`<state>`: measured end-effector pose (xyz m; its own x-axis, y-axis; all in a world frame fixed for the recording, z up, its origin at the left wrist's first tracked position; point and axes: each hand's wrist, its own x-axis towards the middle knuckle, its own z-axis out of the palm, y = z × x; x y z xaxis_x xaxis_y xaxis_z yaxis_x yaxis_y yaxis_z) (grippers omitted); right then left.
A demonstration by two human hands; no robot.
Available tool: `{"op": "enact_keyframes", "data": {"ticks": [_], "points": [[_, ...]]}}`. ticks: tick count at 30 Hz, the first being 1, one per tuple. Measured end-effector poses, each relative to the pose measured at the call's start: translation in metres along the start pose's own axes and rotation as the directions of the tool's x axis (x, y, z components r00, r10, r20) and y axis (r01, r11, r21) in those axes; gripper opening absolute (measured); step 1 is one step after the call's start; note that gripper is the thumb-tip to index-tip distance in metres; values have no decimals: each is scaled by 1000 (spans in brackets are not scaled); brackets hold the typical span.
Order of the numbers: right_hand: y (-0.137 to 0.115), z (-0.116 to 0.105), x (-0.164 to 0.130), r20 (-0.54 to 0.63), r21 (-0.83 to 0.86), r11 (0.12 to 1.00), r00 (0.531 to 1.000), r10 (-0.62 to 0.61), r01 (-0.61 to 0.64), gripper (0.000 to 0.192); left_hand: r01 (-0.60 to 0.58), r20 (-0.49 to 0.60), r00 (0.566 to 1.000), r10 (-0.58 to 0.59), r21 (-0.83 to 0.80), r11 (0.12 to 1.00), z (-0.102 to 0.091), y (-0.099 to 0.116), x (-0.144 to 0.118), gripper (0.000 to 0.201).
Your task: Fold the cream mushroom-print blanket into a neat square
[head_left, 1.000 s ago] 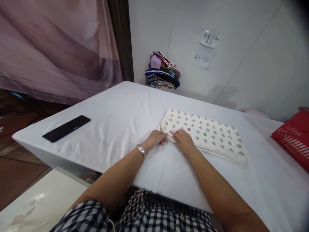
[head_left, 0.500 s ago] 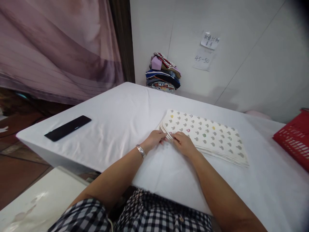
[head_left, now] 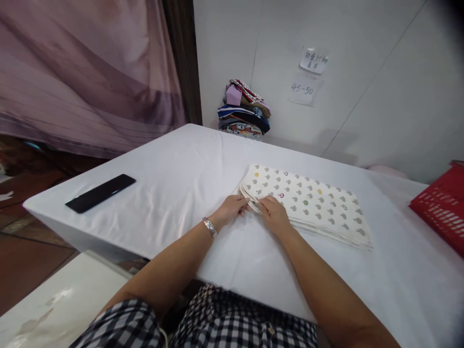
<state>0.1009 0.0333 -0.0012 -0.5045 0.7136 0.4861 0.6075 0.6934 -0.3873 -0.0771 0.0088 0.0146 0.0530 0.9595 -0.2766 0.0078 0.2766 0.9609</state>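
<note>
Where both met, hands: left hand point(head_left: 232, 209) and right hand point(head_left: 273, 214) pinched the near-left corner of the folded cloth stack point(head_left: 308, 203), centre frame.
Technique: fingertips should have separated one layer only.
Edges: table edge point(head_left: 87, 231) lay lower left; phone point(head_left: 100, 193) left, red basket point(head_left: 440, 210) right.
Room: bare cloth-covered tabletop around.

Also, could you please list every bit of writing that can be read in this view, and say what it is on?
"45-50": handwritten on the lower paper note taped to the wall.
Upper paper note: handwritten characters, too small and blurred to read.
No other writing shows.
</note>
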Motion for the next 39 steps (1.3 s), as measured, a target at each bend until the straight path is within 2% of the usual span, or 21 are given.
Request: {"op": "enact_keyframes", "data": {"ticks": [3,8,15,18,23,25,27,29,35,39], "points": [[-3,0,0,-65,3,1000,998,23,-23,27,-1,-7,1000,1,11,1000,0,0,0,31],[-2,2,0,79,-54,997,995,-53,57,24,27,-26,999,-27,-3,1000,0,-4,5,31],[-2,1,-1,141,-80,994,988,-64,76,21,-11,-37,999,9,-51,999,0,-5,6,28],[-3,2,0,113,-109,991,992,-62,74,23,-40,-31,999,38,-53,998,0,-1,2,32],[-4,1,6,-60,-182,983,997,-49,38,30,-160,23,986,163,-96,982,-4,6,3,34],[-3,3,7,-8,-242,969,999,-54,51,28,-109,-24,994,107,-88,990,-6,6,5,33],[-1,8,7,106,-282,955,992,-65,93,25,-16,-90,996,12,-47,999,-7,5,7,34],[1,12,5,167,-308,945,984,-64,114,24,27,-125,992,-22,38,999,-7,4,8,38],[1,18,2,149,-378,920,987,-52,105,25,33,-191,981,30,319,947,1,5,8,42],[-1,20,2,143,-384,919,989,-35,89,28,10,-250,959,132,496,868,6,3,13,32]]}}
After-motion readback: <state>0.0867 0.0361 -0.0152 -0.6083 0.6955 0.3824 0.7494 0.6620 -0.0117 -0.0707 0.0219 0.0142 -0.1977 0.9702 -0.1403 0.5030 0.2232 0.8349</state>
